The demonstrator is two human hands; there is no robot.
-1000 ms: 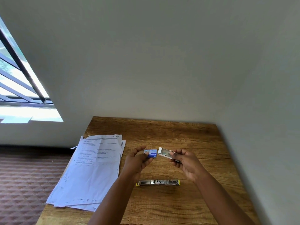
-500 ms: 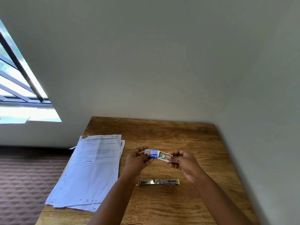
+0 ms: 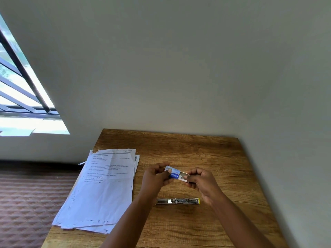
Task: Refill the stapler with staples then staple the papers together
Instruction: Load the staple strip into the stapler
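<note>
Both hands are working over the middle of the tabletop [image 3: 223, 158], close together, joined by a small staple box. The left hand [image 3: 155, 178] is pinching the blue sleeve [image 3: 173, 173] of the box; the right hand [image 3: 201, 181] is pinching the white inner tray [image 3: 183, 177], which is sitting partly inside the sleeve. The stapler [image 3: 178, 201] is lying flat on the tabletop just nearer the person than the hands, untouched, looking opened out lengthwise. The papers [image 3: 102, 190] are stacked loosely at the left, the lower corner hanging over the tabletop edge.

Risks, as a judgement: the tray is small and only pinched at its ends, so a tilt or a jerk could be spilling staple strips onto the tabletop or floor. Strips break easily if squeezed. The uneven paper stack could be sliding off the edge if bumped by the left forearm.

Hard to make out: whether staples are in the tray, only a greyish patch is showing. Fingertips on both hands are mostly hidden behind the box. Whether the stapler's channel is empty or loaded cannot be told. Print on the papers is too small to read.
</note>
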